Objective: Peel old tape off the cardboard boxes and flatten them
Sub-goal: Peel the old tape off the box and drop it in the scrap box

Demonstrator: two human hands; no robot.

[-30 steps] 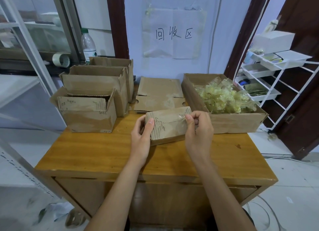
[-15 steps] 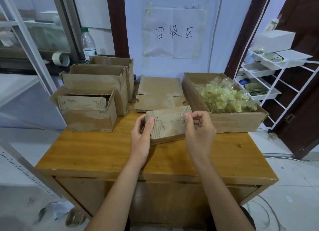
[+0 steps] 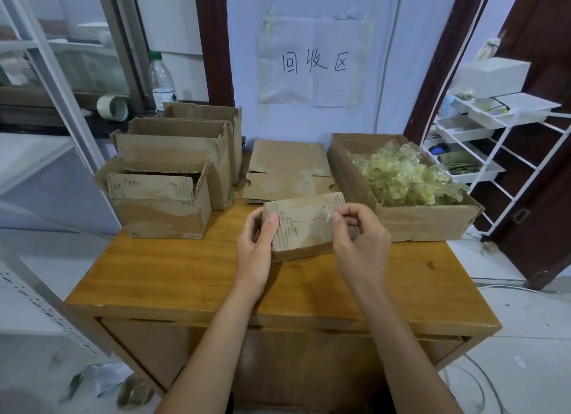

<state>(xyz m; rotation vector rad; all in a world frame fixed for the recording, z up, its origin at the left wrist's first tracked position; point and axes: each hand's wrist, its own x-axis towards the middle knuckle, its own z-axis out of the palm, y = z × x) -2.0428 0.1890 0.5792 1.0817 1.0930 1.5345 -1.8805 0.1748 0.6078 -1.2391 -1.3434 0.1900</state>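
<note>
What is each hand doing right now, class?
Left hand: grips the small cardboard box at its left end.
Right hand: fingers pinch a lifted bit of clear tape on the box.

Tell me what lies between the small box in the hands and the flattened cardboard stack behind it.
Nothing visible. The small box, held by the left hand and right hand, sits directly in front of the flattened stack, overlapping its near edge from this view.

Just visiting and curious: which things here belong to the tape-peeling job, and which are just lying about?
Job: small box, held by left hand; tape strip, pinched by right hand; upright boxes; flattened cardboard; tray of peeled tape.

Lying about: water bottle; tape roll; white rack.
</note>
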